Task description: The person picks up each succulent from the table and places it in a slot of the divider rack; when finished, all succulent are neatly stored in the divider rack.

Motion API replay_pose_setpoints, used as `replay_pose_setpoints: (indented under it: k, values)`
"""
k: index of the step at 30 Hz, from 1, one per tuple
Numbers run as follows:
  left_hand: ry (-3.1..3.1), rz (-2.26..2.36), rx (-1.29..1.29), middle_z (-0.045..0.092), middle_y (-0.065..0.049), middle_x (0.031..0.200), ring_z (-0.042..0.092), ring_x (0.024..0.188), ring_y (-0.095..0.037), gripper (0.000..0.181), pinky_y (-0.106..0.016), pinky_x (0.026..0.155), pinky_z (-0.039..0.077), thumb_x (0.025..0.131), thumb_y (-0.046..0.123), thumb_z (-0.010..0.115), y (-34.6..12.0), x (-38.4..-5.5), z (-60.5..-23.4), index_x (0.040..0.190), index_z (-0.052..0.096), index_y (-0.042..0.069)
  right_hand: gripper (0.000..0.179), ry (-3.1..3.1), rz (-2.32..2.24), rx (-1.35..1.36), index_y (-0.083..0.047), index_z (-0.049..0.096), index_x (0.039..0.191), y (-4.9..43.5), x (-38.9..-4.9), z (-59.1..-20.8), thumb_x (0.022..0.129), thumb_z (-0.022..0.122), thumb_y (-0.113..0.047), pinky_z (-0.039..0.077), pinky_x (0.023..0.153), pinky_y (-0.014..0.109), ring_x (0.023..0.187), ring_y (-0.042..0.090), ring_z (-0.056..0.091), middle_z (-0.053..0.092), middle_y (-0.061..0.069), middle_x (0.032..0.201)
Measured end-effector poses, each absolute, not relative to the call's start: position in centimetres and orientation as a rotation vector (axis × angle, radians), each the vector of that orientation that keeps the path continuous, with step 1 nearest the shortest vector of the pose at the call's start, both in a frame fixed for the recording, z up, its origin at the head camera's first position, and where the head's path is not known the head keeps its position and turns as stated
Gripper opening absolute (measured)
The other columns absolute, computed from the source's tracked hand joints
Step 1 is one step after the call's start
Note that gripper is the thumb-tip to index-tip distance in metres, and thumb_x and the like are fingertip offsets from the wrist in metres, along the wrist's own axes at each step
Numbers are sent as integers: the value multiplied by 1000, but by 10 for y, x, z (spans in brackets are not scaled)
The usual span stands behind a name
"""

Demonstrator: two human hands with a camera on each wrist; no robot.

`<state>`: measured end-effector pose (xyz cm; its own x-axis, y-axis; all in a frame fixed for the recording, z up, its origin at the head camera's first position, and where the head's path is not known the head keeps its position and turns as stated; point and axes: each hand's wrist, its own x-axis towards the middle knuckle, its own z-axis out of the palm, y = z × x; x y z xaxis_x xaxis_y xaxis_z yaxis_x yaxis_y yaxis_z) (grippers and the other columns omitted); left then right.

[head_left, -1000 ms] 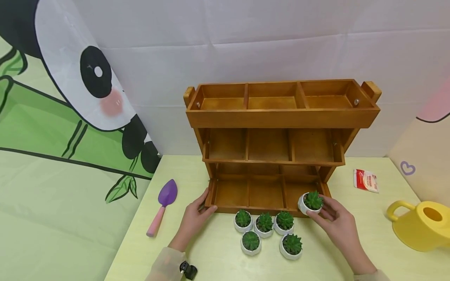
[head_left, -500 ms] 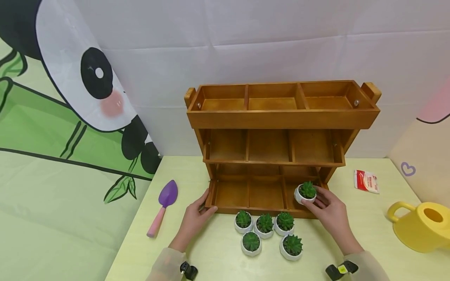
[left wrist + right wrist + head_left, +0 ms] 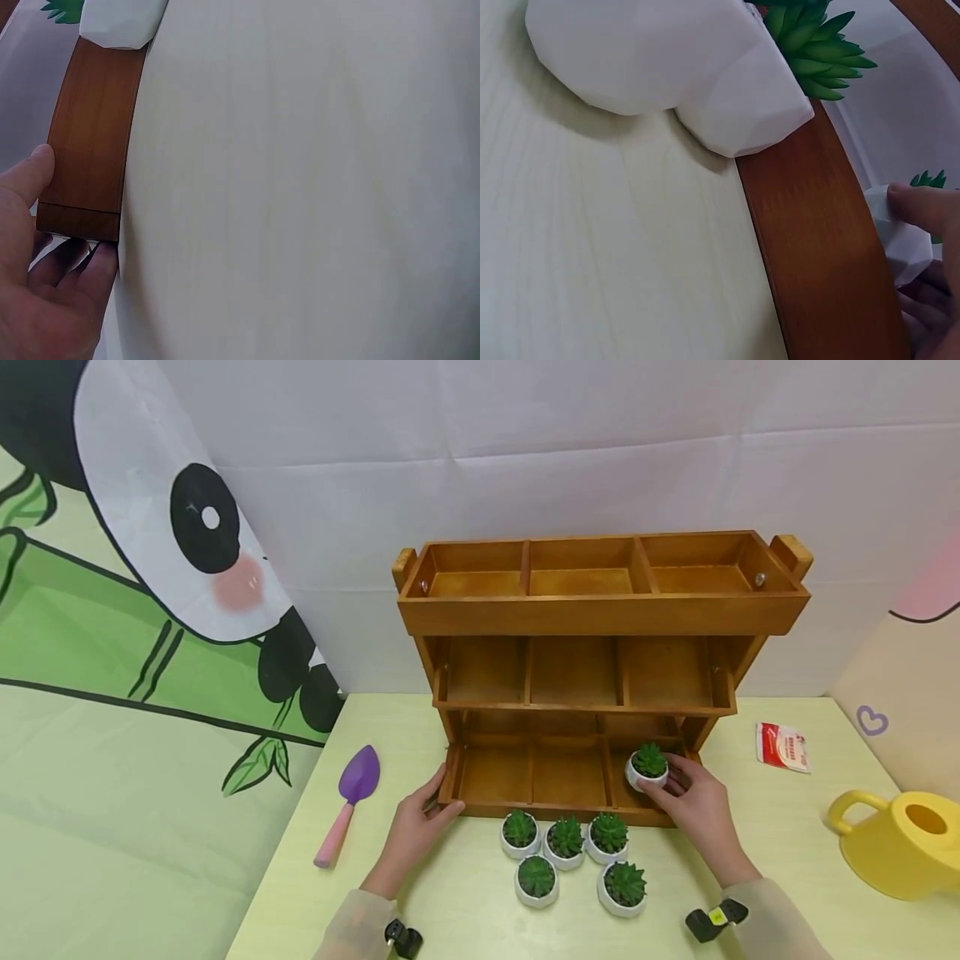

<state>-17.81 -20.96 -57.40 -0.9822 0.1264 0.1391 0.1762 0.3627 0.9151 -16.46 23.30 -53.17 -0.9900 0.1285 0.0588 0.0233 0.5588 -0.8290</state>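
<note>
My right hand (image 3: 693, 797) pinches a small potted succulent (image 3: 647, 765) by its white faceted pot, thumb on the near side. The pot is at the right compartment of the bottom tier of a brown wooden three-tier plant stand (image 3: 600, 616). In the right wrist view that white pot (image 3: 900, 236) shows just behind the tier's front board (image 3: 825, 247). My left hand (image 3: 416, 827) grips the left front corner of the bottom tier. In the left wrist view its thumb (image 3: 37, 169) lies at the board's upper edge and the fingers curl round the end.
Several more potted succulents (image 3: 536, 878) stand on the pale table before the stand. A purple trowel (image 3: 348, 802) with a pink handle lies at left. To the right are a red-and-white packet (image 3: 782, 747) and a yellow watering can (image 3: 892, 847).
My right hand has carried the potted succulent left and away from me, from over the front right corner into the right bottom compartment area. The left hand has stayed put.
</note>
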Motion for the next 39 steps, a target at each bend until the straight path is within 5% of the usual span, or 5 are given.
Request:
replay_pose_setpoints:
  k: [15, 39]
  values:
    - [-2530, -1723, -319, 45, -17, 158, 54, 135, -35, 74, -32, 98, 55, 95, 18, 79, -210, -176, -574, 159, 44, 7, 58, -2737, 1155, 35, 10, 63, 132, 230, -177, -538, 90, 86, -22, 61, 88, 54, 105, 41, 68, 67, 29, 122]
    - [-2546, -1744, -284, 44, -13, 159, 54, 136, -32, 75, -30, 99, 54, 95, 18, 80, -210, -177, -574, 159, 44, 10, 61, -2830, 1085, -5, 11, 64, 128, 225, -177, -537, 87, 88, -27, 62, 80, 50, 91, 33, 64, 71, 26, 110]
